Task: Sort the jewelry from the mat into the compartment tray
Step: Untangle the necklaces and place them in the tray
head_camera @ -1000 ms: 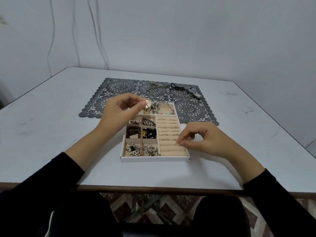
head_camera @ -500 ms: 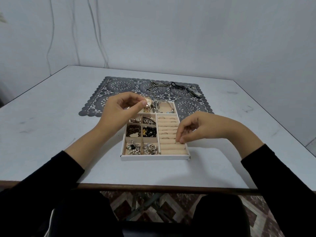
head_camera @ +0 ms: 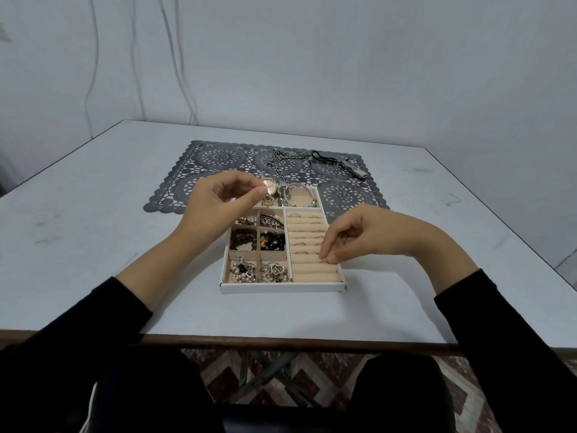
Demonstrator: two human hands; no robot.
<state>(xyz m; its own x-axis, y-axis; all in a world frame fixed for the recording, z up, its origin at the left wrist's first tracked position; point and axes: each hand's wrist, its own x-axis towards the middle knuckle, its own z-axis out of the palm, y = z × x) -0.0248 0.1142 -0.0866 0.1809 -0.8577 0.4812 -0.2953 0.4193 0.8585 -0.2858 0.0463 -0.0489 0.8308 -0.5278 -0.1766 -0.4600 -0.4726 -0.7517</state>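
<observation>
The white compartment tray (head_camera: 281, 289) sits on the table in front of the grey lace mat (head_camera: 218, 157). Its small left cells hold beads and charms, and the beige ring rolls (head_camera: 312, 270) on the right hold several rings. My right hand (head_camera: 365, 235) pinches its fingertips down on a lower ring roll at the right side; the ring between them is mostly hidden. My left hand (head_camera: 215, 204) hovers over the tray's far left corner, thumb and forefinger pinched on something too small to make out. A gold watch (head_camera: 270, 188) lies just past that thumb.
A bangle (head_camera: 299, 195) lies in the tray's far compartment. On the mat lie a metal chain (head_camera: 282, 160), a black cord (head_camera: 324, 157) and a silver watch (head_camera: 356, 171). The table's front edge is near my lap; a wall stands behind.
My right hand shifted left and rose at the wrist, then lowered its fingertips onto a ring roll. My left hand has held still.
</observation>
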